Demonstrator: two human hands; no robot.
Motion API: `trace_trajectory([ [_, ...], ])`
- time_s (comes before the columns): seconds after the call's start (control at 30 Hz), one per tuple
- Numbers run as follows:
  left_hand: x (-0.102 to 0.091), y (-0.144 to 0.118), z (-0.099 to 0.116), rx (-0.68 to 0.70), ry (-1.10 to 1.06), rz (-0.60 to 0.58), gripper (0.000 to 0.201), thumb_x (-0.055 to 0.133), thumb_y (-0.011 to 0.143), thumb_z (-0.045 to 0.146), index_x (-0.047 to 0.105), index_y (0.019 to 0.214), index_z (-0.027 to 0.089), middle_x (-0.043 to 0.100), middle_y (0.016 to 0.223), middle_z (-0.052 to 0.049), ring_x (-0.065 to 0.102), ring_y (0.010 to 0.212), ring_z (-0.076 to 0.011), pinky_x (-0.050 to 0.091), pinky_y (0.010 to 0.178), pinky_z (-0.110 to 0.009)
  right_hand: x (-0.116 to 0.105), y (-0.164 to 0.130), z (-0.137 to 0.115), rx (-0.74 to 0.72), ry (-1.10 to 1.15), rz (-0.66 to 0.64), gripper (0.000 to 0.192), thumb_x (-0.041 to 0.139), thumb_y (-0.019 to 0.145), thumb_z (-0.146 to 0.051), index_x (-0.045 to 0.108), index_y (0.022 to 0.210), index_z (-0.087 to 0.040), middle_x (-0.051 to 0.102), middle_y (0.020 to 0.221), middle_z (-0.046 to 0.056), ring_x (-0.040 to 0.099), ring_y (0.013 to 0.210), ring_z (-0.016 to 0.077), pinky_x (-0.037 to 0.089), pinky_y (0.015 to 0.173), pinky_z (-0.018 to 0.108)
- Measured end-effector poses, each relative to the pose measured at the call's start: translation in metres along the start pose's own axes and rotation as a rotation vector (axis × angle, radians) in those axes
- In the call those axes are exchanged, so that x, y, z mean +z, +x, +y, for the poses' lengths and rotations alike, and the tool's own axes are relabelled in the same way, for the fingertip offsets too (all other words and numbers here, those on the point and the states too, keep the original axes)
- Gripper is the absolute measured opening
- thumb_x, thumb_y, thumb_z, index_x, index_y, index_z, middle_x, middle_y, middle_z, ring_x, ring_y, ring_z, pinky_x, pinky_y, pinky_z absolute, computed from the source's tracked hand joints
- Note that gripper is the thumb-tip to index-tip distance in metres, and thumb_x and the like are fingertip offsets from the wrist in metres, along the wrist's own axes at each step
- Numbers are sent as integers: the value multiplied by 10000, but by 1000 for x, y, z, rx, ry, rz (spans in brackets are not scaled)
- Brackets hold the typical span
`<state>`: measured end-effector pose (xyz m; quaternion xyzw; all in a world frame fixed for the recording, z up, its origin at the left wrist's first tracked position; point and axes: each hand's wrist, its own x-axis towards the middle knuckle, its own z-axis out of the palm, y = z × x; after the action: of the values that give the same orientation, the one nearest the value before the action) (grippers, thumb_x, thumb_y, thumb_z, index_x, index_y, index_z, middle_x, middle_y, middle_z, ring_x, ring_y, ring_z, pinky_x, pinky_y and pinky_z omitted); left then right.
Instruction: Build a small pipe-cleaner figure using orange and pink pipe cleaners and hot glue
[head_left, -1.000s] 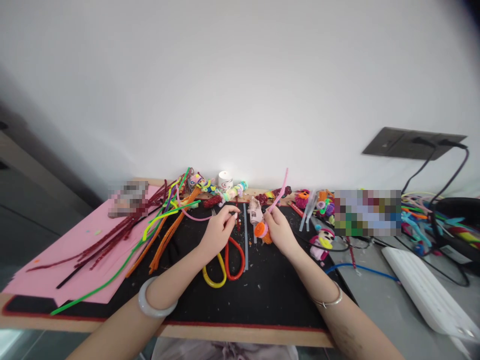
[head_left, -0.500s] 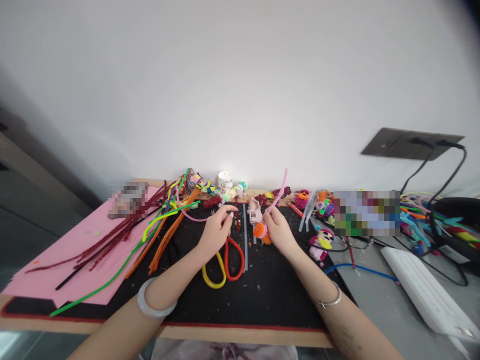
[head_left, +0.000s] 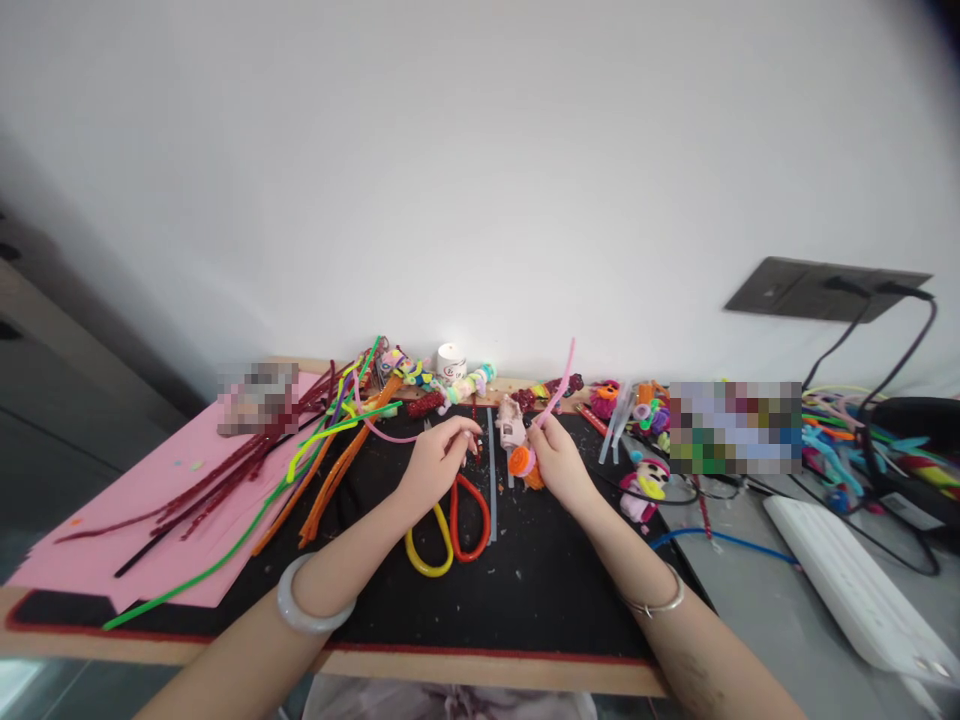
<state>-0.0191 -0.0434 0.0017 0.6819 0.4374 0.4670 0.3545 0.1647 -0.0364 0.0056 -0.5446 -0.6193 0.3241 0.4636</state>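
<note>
My right hand (head_left: 559, 462) is closed on a pink pipe cleaner (head_left: 557, 388), whose free end sticks up and to the right. Just left of its fingers is a round orange and pink pipe-cleaner piece (head_left: 522, 461). A hot glue gun (head_left: 511, 425), pale pink, lies behind that piece. My left hand (head_left: 442, 455) is bent over the mat with its fingertips drawn together; whatever may be in them is too small to make out. A pinkish-purple pipe cleaner (head_left: 382, 432) runs behind this hand. Below it show the scissors' yellow and red handles (head_left: 469, 520).
Pink paper sheets (head_left: 180, 510) lie left under dark red, green and orange pipe cleaners (head_left: 337, 480). Finished pipe-cleaner pieces and a white tape roll (head_left: 451, 362) line the wall. A small doll-like figure (head_left: 641, 490), clear glue sticks (head_left: 615, 430) and a white power strip (head_left: 847, 580) are right.
The fingers of my left hand have shifted slightly right and stretched out a little. My right hand keeps its hold on the pink pipe cleaner, almost unmoved.
</note>
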Motion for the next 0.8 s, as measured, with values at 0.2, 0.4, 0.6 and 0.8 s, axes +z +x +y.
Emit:
trace_trajectory([
  [0.2,-2,-2,-1,-33,28,-11,127,416,776,157,526,712,160,481,558,34,427,494,-87,322,491,-202,0,0,1,8,-11,-15,173,410,835,-330,436,716,-207,451,645,-33,434,618,149,351,589,257],
  [0.4,-5,-3,5,-18,24,-28,172,399,671,77,482,540,152,451,472,37,403,450,-82,293,469,-205,0,0,0,8,-19,-24,167,404,837,-318,425,714,-208,439,636,-36,428,613,147,350,588,257],
  [0.6,-4,-3,3,-53,-139,-44,209,390,655,78,587,603,123,568,517,-2,440,436,-85,335,473,-208,1,-1,0,5,-68,-9,175,399,832,-319,435,708,-202,460,629,-31,437,601,146,351,575,258],
  [0.8,-4,-2,2,-48,-236,-67,264,387,784,174,639,749,103,641,627,-44,491,449,-98,389,513,-237,1,-2,0,-10,-91,0,166,395,826,-311,426,702,-205,453,606,-36,442,579,145,353,557,252],
])
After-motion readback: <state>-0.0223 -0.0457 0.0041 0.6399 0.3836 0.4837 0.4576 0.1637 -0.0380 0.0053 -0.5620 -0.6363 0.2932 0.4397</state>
